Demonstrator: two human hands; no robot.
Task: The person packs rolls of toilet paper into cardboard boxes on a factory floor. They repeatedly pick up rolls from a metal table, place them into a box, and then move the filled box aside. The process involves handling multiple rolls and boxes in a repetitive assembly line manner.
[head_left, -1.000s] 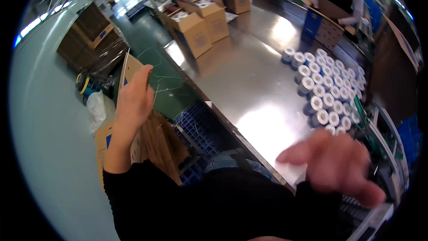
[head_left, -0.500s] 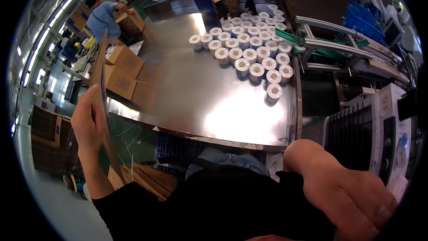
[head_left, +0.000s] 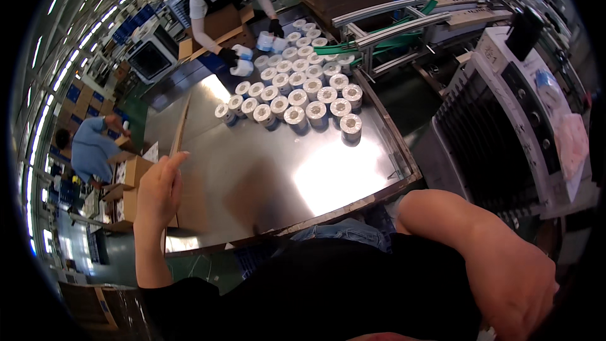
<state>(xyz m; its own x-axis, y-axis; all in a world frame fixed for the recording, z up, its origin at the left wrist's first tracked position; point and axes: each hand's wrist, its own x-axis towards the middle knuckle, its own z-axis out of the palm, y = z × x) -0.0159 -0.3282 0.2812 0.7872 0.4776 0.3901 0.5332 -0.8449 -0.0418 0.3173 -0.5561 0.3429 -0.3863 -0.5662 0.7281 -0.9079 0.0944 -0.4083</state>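
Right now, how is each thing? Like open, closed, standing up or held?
Left hand: closed on a cardboard sheet
Cardboard sheet: held, seen edge-on
Right hand: fingers curled, contents hidden
White-topped cylinders: mostly standing upright, clustered
Co-worker's gloved hands: holding cylinders
Co-worker's carton: open
Left-side cartons: open, white things inside

Bare hands, two: one left hand point(head_left: 158, 189), one right hand point(head_left: 514, 290); cardboard panel point(head_left: 183, 121), one; worktop point(head_left: 284, 148), one; white-topped rolls point(head_left: 297, 99), upward of thirty, overlap hides exact tally; co-workers point(head_left: 93, 149), two; black gloves point(head_left: 276, 27), two; open carton point(head_left: 221, 23) before gloved co-worker point(head_left: 198, 11), one.
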